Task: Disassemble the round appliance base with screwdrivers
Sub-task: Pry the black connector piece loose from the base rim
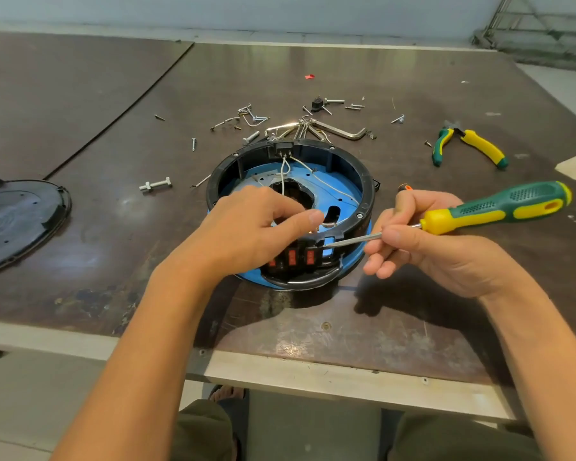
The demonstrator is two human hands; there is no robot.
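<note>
Right hand (429, 251) pinches ribbed screwdriver (499, 209) at round plastic base (368, 184)

The left hand (256, 224) covers the near-left rim of the round base (363, 181) and most of the leftmost red switch (272, 262). Its fingertips curl down out of sight inside the base, so whether they hold anything cannot be told. The tip of the screwdriver (499, 207) is too fine to tell flat from cross. Behind the right hand (439, 247), only the orange-and-black end of another tool (404, 187) peeks out. The black cover (20, 221) is cut off by the left edge. The red scrap (309, 76) far back on the bench (113, 94) is too small to identify.
</note>
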